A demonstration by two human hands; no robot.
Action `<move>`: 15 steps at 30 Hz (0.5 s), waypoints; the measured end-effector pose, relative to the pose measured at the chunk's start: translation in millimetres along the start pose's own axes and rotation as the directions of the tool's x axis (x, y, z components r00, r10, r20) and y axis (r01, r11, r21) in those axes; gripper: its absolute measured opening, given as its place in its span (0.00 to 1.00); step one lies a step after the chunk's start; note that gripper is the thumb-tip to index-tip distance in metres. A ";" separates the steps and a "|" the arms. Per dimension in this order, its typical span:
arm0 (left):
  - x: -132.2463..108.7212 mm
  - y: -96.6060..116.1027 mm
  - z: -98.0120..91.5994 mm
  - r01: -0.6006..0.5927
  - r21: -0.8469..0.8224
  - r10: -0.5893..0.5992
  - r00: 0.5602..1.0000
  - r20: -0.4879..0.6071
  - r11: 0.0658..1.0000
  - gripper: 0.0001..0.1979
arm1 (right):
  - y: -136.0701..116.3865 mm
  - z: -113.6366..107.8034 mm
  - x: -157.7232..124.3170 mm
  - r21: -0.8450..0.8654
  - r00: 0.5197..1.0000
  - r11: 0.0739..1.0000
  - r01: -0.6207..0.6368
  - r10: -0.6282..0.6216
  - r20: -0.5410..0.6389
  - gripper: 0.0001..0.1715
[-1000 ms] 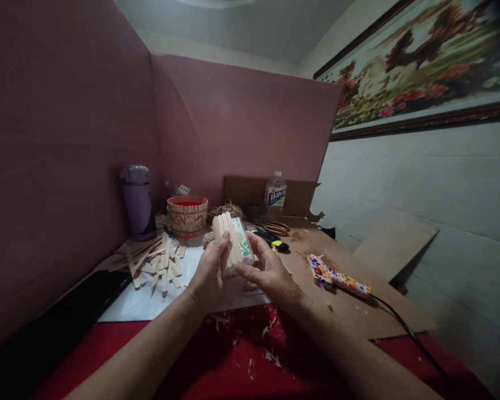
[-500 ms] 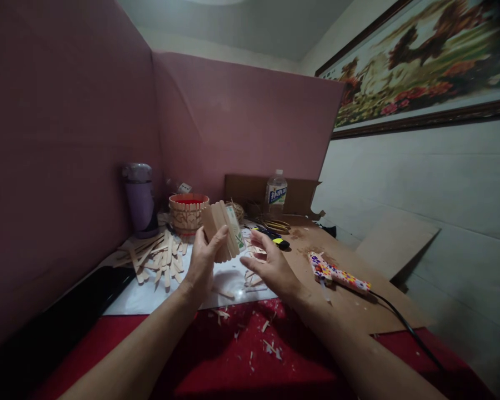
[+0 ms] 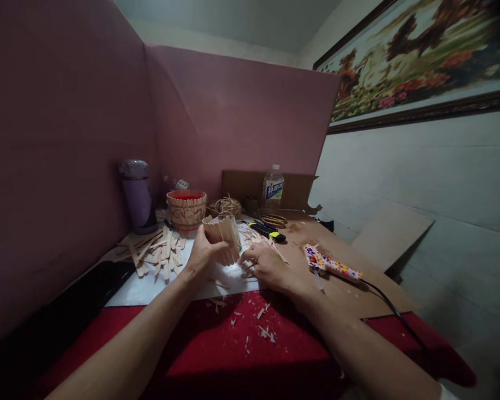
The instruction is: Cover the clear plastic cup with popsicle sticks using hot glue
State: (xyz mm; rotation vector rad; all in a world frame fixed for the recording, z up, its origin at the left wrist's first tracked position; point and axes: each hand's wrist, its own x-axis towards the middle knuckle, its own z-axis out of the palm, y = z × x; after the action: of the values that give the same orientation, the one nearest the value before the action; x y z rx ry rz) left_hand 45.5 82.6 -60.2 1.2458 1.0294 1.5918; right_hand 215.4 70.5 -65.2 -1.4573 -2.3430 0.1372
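My left hand (image 3: pixel 203 248) is closed round a small cup covered with upright craft sticks (image 3: pixel 224 240). A bare strip with a pale green print shows on the cup's right side. The cup is upright, slightly tilted, above the white sheet (image 3: pixel 145 295). My right hand (image 3: pixel 264 263) is low beside the cup's lower right, fingers curled down over stick pieces (image 3: pixel 256 238); what its fingertips hold, if anything, is hidden. Left of my left hand lies a loose pile of craft sticks (image 3: pixel 160 251).
Behind stand a stick-covered tub with red inside (image 3: pixel 186 208), a twine bundle (image 3: pixel 228 205), a purple flask (image 3: pixel 136 197) and a plastic bottle (image 3: pixel 274 189). A utility knife (image 3: pixel 268 231), pliers (image 3: pixel 273 220) and a corded glue gun (image 3: pixel 332 266) lie to the right. Scraps litter the red cloth (image 3: pixel 233 355).
The cup has come down and turned more upright in my left hand. My right hand has dropped from open beside it to the sheet, fingers curled. The view has shifted slightly.
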 end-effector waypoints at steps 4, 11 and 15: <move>-0.6 -3.3 0.4 0.027 0.035 -0.028 0.999 0.029 0.999 0.27 | 0.8 -5.7 -0.5 -0.069 0.998 0.996 -0.056 0.055 -0.016 0.16; -2.1 -5.6 5.5 -0.037 0.120 0.022 0.992 0.127 0.992 0.25 | -4.3 -11.1 -4.0 -0.110 0.986 0.980 -0.166 0.162 -0.039 0.15; -7.7 0.0 8.7 -0.086 0.150 0.061 0.984 0.167 0.985 0.22 | -2.9 -11.9 -3.3 -0.093 0.980 0.976 -0.196 0.194 -0.032 0.16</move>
State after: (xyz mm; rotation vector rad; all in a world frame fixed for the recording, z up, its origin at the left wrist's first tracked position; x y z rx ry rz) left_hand 55.1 76.2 -61.0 1.5096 1.0305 1.4596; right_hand 218.6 64.9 -54.2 -1.7251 -2.2119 0.0601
